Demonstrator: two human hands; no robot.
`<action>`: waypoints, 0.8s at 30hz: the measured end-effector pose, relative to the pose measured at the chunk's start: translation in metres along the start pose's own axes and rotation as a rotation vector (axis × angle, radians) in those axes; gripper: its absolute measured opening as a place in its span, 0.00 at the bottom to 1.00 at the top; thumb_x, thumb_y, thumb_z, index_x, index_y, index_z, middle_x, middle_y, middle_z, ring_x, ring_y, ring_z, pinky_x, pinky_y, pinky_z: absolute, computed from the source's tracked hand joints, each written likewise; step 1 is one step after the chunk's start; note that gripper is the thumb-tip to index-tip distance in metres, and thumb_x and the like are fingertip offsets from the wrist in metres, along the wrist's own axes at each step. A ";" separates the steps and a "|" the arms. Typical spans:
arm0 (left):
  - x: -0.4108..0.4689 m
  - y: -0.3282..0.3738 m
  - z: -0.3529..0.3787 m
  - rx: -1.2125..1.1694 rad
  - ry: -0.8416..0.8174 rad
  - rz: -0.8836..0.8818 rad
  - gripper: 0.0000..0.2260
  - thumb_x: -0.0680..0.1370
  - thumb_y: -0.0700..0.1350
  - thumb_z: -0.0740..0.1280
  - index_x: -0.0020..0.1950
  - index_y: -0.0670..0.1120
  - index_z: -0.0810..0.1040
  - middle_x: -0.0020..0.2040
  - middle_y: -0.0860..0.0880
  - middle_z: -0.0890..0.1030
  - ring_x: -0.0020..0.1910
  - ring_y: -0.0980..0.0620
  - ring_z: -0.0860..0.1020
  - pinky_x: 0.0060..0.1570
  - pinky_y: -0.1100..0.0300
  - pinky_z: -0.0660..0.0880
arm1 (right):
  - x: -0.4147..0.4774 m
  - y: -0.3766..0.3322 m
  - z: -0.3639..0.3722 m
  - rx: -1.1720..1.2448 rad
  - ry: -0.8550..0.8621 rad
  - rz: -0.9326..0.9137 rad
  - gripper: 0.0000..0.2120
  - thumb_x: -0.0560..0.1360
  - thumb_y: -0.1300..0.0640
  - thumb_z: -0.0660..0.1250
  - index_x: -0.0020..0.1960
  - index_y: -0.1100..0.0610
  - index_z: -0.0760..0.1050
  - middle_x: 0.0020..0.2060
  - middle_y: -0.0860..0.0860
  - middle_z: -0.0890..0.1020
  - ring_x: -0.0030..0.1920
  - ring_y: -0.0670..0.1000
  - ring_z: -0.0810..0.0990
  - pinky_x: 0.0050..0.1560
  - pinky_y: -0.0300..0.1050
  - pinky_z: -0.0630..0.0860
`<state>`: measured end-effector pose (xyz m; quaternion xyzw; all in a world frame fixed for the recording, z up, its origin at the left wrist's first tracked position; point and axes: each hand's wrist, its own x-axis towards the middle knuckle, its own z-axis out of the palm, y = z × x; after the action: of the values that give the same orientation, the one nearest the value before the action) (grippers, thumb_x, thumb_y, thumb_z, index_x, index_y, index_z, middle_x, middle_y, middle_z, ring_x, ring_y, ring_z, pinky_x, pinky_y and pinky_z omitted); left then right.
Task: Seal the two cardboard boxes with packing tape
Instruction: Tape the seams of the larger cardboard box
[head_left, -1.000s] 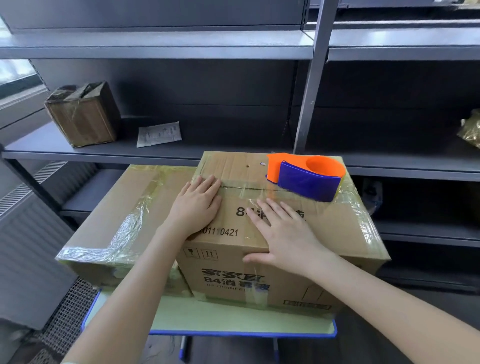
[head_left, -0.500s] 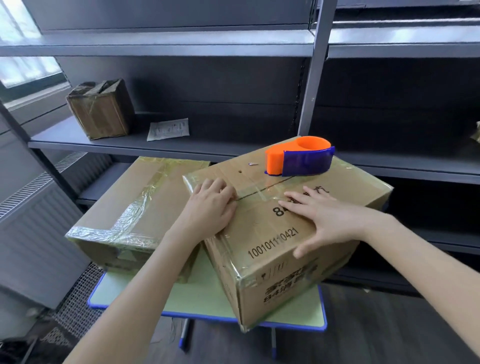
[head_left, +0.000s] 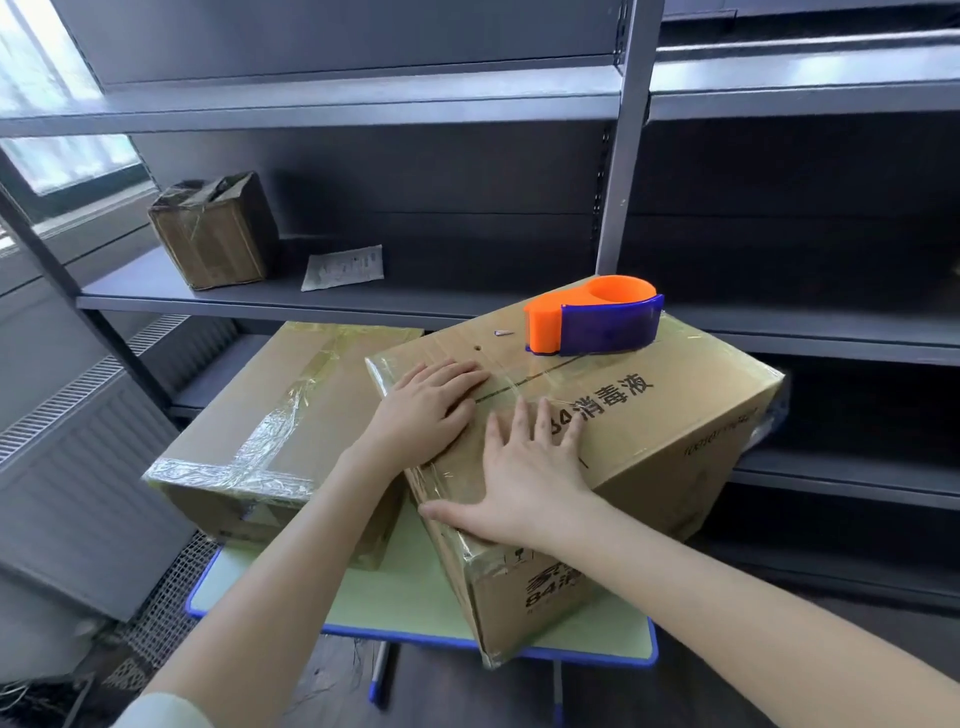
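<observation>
Two cardboard boxes stand on a small green table. The printed box on the right is turned at an angle, one corner hanging over the table's front edge, with clear tape along its top seam and edges. My left hand lies flat on its top near the left edge. My right hand presses flat on the top, fingers spread, thumb along the near edge. An orange and purple tape dispenser rests on the far part of that box. The second box to the left carries wrinkled tape.
Grey metal shelving runs behind the table, with an upright post just behind the dispenser. A small worn box and a paper slip lie on the shelf. A radiator stands at the left.
The printed box has been turned further clockwise under both hands. My right hand slid back from the box's middle to its near corner. The dispenser rode along on top.
</observation>
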<state>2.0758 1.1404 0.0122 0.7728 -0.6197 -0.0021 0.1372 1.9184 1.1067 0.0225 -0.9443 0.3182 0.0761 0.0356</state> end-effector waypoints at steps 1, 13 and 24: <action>0.000 0.000 0.000 -0.007 0.006 0.002 0.19 0.82 0.49 0.54 0.73 0.56 0.63 0.74 0.57 0.63 0.74 0.55 0.56 0.73 0.57 0.48 | 0.000 -0.003 0.001 -0.004 -0.009 0.011 0.59 0.61 0.19 0.47 0.76 0.59 0.41 0.74 0.66 0.42 0.72 0.69 0.39 0.65 0.73 0.37; -0.033 0.018 -0.008 0.251 -0.030 0.060 0.40 0.69 0.70 0.33 0.76 0.56 0.55 0.71 0.55 0.64 0.68 0.52 0.62 0.66 0.56 0.54 | -0.024 0.054 -0.025 0.038 -0.226 -0.133 0.52 0.64 0.33 0.66 0.75 0.43 0.37 0.74 0.50 0.34 0.73 0.51 0.30 0.72 0.55 0.33; -0.029 0.041 0.000 0.367 0.013 0.189 0.53 0.61 0.79 0.41 0.74 0.43 0.59 0.63 0.45 0.70 0.61 0.45 0.65 0.64 0.51 0.59 | -0.029 0.108 -0.043 0.091 -0.333 -0.006 0.46 0.70 0.51 0.68 0.75 0.41 0.39 0.74 0.42 0.37 0.74 0.47 0.37 0.74 0.50 0.50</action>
<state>2.0296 1.1601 0.0158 0.7233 -0.6784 0.1289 -0.0023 1.8356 1.0334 0.0682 -0.9170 0.3084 0.2167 0.1308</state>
